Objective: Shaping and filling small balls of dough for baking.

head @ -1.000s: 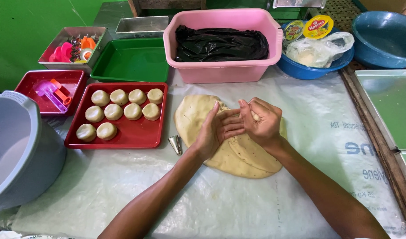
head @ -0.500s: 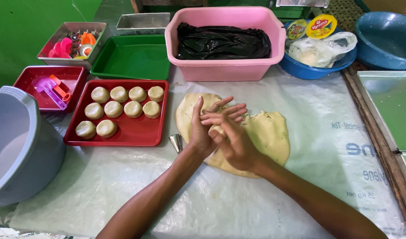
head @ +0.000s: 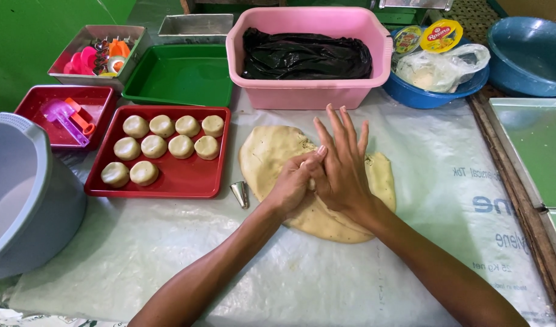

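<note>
Over the flat, pale yellow slab of dough on the plastic-covered bench: left hand curled, right hand pressed against it, fingers spread; small dough piece apparently between palms.

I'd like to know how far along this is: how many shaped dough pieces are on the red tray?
10 dough pieces on the red tray: four in the back row, four in the middle, two front left. None seem hidden.

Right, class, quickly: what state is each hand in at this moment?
Left hand: curled shut around a small piece of dough, above the flat dough sheet.
Right hand: open, fingers straight, pressed flat against the left hand.
</note>
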